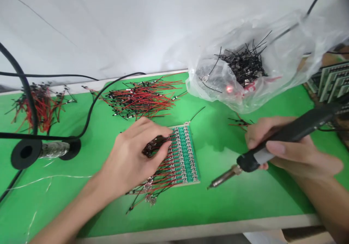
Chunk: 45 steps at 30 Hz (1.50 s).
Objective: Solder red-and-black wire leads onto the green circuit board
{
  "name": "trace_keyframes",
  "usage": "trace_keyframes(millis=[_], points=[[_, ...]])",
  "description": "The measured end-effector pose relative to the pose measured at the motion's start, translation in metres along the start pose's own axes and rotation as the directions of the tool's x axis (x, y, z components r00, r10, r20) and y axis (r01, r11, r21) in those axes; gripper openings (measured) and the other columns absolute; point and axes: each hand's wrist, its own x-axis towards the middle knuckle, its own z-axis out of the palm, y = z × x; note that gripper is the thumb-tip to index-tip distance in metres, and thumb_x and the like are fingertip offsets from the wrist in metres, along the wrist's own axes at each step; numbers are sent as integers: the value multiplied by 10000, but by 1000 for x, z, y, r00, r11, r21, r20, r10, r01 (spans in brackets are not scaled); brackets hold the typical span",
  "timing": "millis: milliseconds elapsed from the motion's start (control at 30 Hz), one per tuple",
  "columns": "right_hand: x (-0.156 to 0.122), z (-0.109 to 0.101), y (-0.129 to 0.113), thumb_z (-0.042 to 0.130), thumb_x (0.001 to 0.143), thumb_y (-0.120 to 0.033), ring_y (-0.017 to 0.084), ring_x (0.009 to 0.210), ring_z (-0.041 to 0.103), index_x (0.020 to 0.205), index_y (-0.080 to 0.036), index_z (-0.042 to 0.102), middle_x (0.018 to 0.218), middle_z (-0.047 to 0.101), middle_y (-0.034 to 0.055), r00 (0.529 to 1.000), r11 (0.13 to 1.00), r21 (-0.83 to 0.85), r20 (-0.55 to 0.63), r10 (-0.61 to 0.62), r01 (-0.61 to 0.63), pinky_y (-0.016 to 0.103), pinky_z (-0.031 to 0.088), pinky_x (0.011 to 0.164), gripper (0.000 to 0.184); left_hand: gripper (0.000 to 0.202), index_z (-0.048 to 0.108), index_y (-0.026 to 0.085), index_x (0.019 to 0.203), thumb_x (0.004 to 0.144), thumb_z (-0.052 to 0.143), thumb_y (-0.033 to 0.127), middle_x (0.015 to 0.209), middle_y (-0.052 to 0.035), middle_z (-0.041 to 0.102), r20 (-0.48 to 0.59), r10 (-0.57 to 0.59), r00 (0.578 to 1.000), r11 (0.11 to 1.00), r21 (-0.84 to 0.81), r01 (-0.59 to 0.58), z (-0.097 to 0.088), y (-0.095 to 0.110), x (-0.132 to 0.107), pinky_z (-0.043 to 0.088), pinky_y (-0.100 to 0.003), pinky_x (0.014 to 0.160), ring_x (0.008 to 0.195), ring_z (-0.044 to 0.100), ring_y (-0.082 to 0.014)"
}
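My right hand (289, 146) grips a black soldering iron (259, 153), its metal tip pointing down and left above the green work surface. A green circuit board panel (188, 153) with rows of solder pads lies in the middle. Many red and black wires (160, 175) run from its left side, some ending in small clear parts. Over that left edge, my left hand (141, 149) is closed in a pinch on a wire (165, 136) near the pads. The hand hides part of the wire bundle.
Piles of red and black wires (141, 98) lie at the back, with another wire pile (40, 106) farther left. A spool of solder (54, 149) stands at left beside black cables (89, 116). A clear plastic bag (218, 87) holds black-wired parts. Circuit boards (335, 80) stand far right.
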Motion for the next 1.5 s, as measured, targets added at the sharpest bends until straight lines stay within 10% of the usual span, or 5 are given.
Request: trace_keyframes(millis=[333,933,1233,1500], points=[[-7,5,-16,759,787,-423,169,390,601,748,-283,784,530,693,18,988,978,-189,140,-64,90,250,468,329,147,105,704,236,768,769,746,141,783,2,663,335,-32,942,971,232,-49,28,13,63,524,-369,710,836,610,-226],[-12,2,-13,733,821,-454,133,423,596,782,-260,750,579,704,16,971,974,-163,205,-121,155,224,451,370,199,73,658,151,747,774,617,96,860,-91,678,580,-248,776,884,464,-64,28,47,83,500,-355,664,959,643,-296],[-16,0,-11,742,812,-445,151,424,586,777,-261,759,525,670,17,972,982,-140,218,-91,123,246,435,367,188,131,651,199,906,931,555,285,921,-6,676,375,-164,912,975,203,92,-29,24,59,471,-338,815,877,624,-173],[-13,1,-8,734,822,-429,137,386,570,776,-254,756,501,654,9,964,987,-119,257,-74,108,232,421,349,182,46,727,244,817,830,686,261,840,-14,702,454,-304,838,912,392,118,21,32,72,511,-365,754,909,648,-241]])
